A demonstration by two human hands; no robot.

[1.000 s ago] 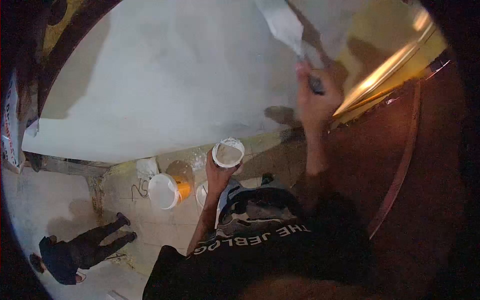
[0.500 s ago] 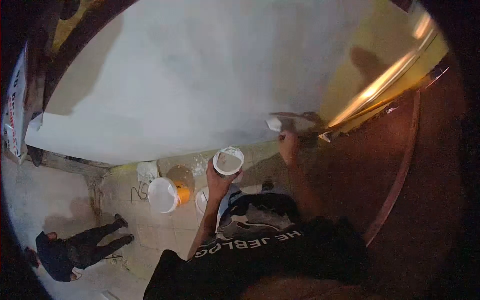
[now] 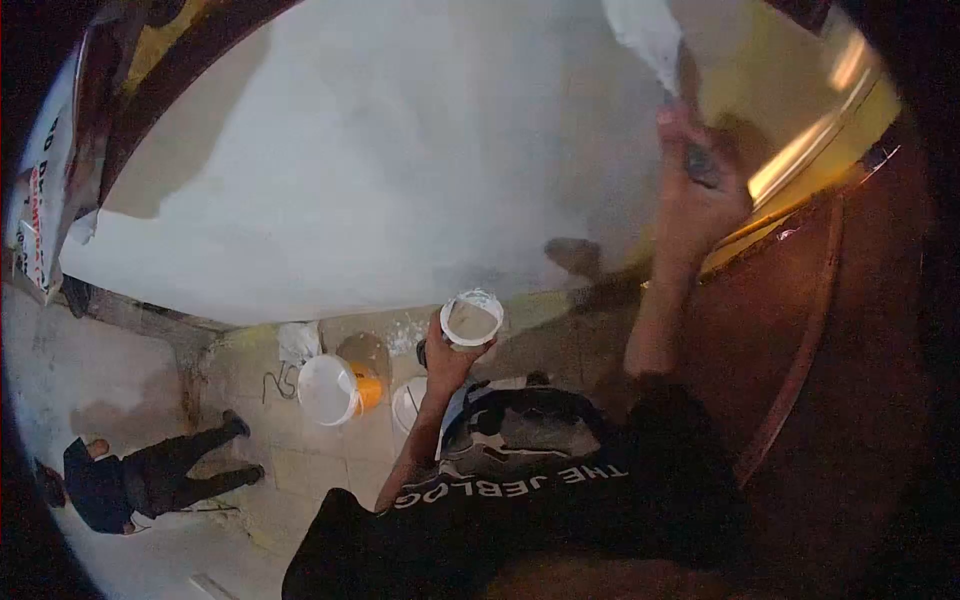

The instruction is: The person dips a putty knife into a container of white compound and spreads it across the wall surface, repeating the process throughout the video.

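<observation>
White tub [image 3: 472, 318] of pale paste sits in left hand [image 3: 450, 366], grip closed round it. Right hand [image 3: 700, 185] grips a blurred scraper [image 3: 645, 38] before the wall [image 3: 380, 150]; contact unclear. Orange-and-white bucket [image 3: 328, 390] on tiled floor [image 3: 310, 470], second bucket [image 3: 406, 402] partly blocked by left arm [image 3: 415, 445]. Another person [image 3: 150, 480] off left.

A bucket [image 3: 368, 392] stands left of the held tub [image 3: 470, 344].
</observation>
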